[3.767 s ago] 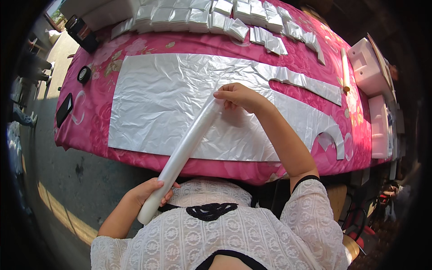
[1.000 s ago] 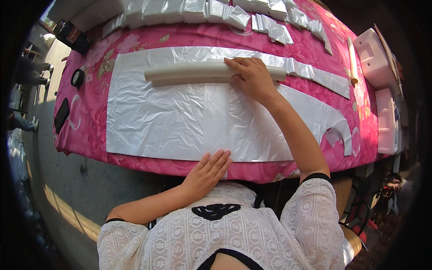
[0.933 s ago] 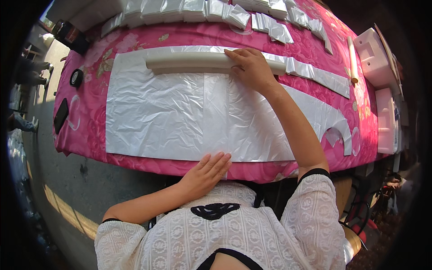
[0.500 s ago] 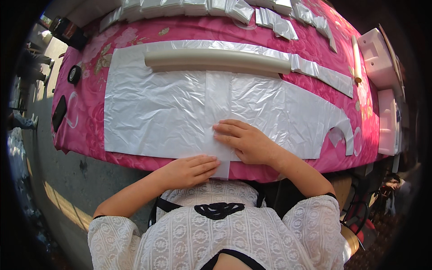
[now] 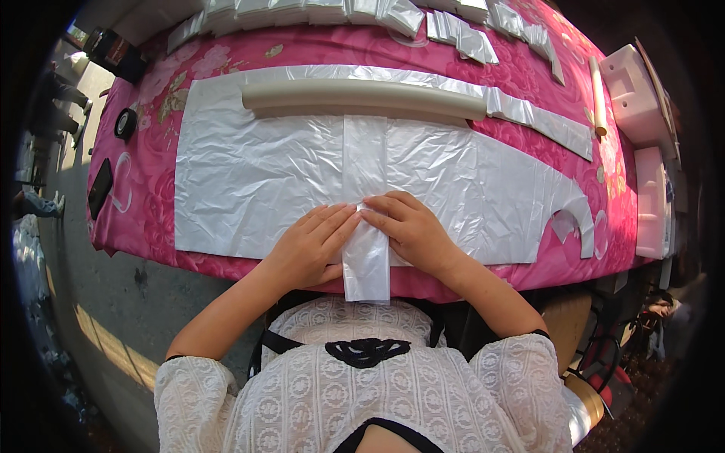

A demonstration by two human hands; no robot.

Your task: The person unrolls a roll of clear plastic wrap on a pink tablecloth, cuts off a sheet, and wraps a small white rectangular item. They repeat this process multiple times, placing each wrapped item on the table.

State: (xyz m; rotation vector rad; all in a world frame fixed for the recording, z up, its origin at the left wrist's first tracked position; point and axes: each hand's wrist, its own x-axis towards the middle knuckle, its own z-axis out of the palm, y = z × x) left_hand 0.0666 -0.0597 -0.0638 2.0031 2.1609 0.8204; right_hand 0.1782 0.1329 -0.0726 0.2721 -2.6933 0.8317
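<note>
A narrow folded strip of white translucent plastic film (image 5: 367,275) runs down the middle of a large flat plastic sheet (image 5: 257,181), its near end hanging over the table edge. My left hand (image 5: 313,243) reaches onto it from the left, fingers close together and thumb lower down by the strip's side. From the other side my right hand (image 5: 408,230) bends its fingers onto the same spot. The fingertips of both hands meet at a crease in the strip and look closed on it. What lies under the fingers is hidden.
A long beige tube (image 5: 362,97) lies across the sheet's far part. Stacks of folded white plastic (image 5: 325,12) line the back. A phone (image 5: 100,189), a tape roll (image 5: 125,124) and a dark jar (image 5: 115,54) stand at left. White foam boxes (image 5: 633,89) are at right.
My left hand has moved up and away from the table's near edge to meet my right fingertips. My right hand has shifted slightly. The strip's near end is now uncovered.
</note>
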